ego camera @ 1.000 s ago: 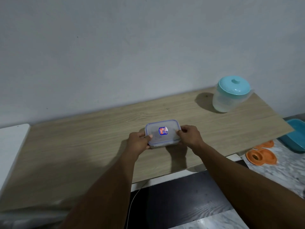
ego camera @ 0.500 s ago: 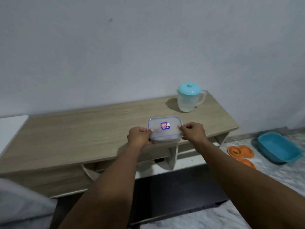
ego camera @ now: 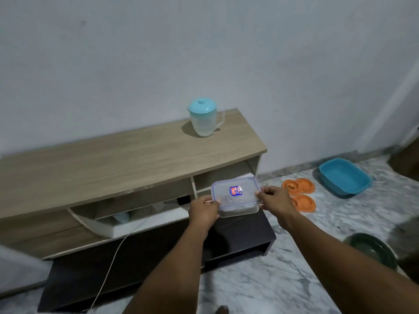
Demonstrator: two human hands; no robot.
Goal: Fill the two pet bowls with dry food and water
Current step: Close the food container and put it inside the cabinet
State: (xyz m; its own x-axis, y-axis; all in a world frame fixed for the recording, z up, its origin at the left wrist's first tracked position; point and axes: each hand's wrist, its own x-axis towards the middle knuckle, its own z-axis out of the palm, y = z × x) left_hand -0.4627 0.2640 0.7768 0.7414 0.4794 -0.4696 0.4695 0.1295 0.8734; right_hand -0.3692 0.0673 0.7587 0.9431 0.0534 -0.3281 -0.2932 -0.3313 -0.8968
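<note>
A clear plastic food container [ego camera: 235, 198] with a blue-rimmed lid and a red-and-blue sticker hangs in the air in front of the wooden cabinet. My left hand [ego camera: 204, 211] grips its left end and my right hand [ego camera: 276, 200] grips its right end. A translucent jug [ego camera: 203, 117] with a turquoise lid stands on the cabinet top [ego camera: 113, 162] near the wall. Two orange pet bowls [ego camera: 299, 185] [ego camera: 305, 202] lie on the marble floor to the right, the nearer one partly hidden by my right hand.
A blue plastic tub [ego camera: 344, 177] sits on the floor beyond the orange bowls. A dark green bowl [ego camera: 374, 248] lies on the floor at lower right. A low black shelf [ego camera: 158, 252] stands before the cabinet, with a white cable [ego camera: 111, 266] across it.
The container has come off the cabinet top and moved toward me and to the right, held in both hands. The view has pulled back, showing the floor and the bowls.
</note>
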